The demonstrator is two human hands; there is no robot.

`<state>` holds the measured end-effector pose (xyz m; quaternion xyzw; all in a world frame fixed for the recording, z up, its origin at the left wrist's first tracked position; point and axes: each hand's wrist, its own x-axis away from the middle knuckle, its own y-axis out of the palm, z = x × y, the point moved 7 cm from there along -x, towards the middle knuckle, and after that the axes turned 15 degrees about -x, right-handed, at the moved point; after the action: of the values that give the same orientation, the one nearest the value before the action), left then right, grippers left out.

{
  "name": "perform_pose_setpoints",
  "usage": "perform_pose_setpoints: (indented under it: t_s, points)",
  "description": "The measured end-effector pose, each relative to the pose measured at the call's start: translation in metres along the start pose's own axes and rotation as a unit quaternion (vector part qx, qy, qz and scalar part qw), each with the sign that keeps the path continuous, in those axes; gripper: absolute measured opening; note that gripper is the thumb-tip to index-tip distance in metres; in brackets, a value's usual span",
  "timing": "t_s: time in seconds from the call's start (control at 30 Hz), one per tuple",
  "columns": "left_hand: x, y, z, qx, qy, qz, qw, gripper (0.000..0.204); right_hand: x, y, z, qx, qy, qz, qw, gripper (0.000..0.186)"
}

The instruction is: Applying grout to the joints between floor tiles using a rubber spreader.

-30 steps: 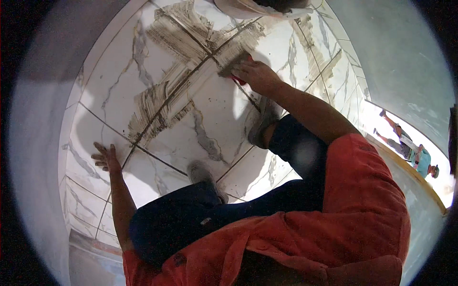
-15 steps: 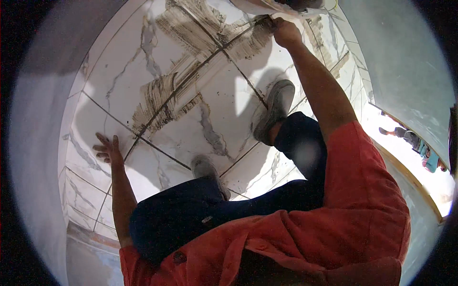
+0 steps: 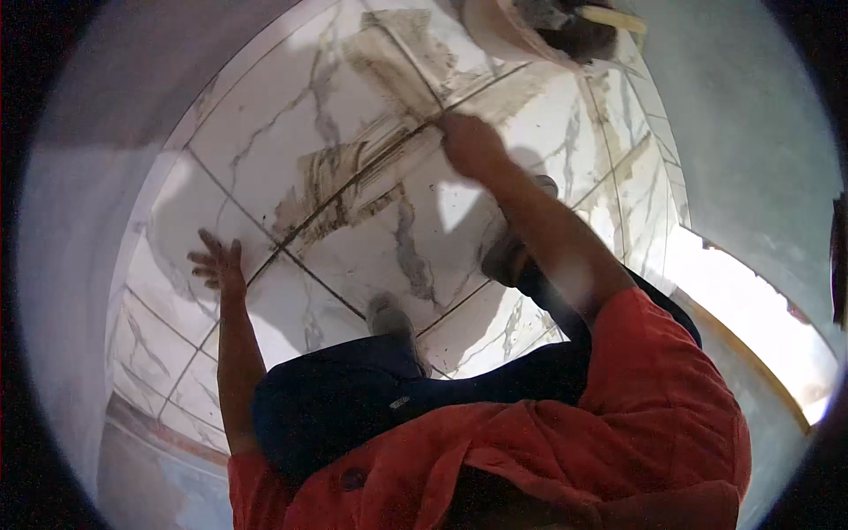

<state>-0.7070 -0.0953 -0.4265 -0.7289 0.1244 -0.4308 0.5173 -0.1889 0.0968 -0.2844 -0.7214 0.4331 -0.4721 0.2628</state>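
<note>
My right hand [image 3: 473, 146] is closed, its knuckles near the crossing of two dark grout joints on the tile floor. What its fingers hold, if anything, is hidden beneath the hand. Dark grout smears [image 3: 331, 181] lie along the joint to the left of it. With fingers spread, my left hand [image 3: 221, 263] rests on a tile [image 3: 190, 234] at the left, apart from the smeared part. The tiles are white with grey marble veins.
At the top right stands a pale bucket [image 3: 495, 34] with dark stuff inside and a yellowish handle [image 3: 612, 18] across its rim. My shoes [image 3: 389, 316] are on the tiles between my hands. Grey walls [image 3: 751, 115] flank the floor; a bright opening [image 3: 746, 300] lies right.
My right hand has moved left and nearer along the joint, away from the bucket. The view has shifted, so more of the bucket shows. My left hand stays spread on the floor.
</note>
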Motion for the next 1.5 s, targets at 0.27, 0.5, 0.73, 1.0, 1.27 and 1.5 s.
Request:
perform_pose_setpoints:
  t_s: [0.27,0.5,0.73,1.0,1.27,1.5]
  points:
    - [0.02,-0.026,0.032,0.068,0.023,-0.022,0.997,0.093,-0.17,-0.074,-0.06,0.136,-0.184,0.1,0.968,0.029]
    - [0.015,-0.016,0.041,0.075,0.046,-0.018,0.996,0.093,-0.201,-0.069,-0.043,0.171,-0.216,-0.034,0.961,0.046]
    - [0.027,-0.021,0.028,0.1,0.033,-0.023,0.994,0.095,-0.038,-0.015,-0.003,0.185,-0.284,-0.12,0.933,0.026]
    - [0.023,-0.024,0.037,0.075,0.039,-0.024,0.996,0.099,-0.06,-0.034,-0.016,0.078,-0.052,-0.007,0.996,0.035]
    - [0.026,-0.028,0.038,0.121,0.05,-0.031,0.991,0.103,-0.006,0.066,-0.099,0.045,-0.008,-0.009,0.999,0.026]
    - [0.022,-0.021,0.045,0.112,0.056,-0.03,0.992,0.101,0.077,0.188,-0.226,-0.03,-0.152,-0.093,0.984,0.025]
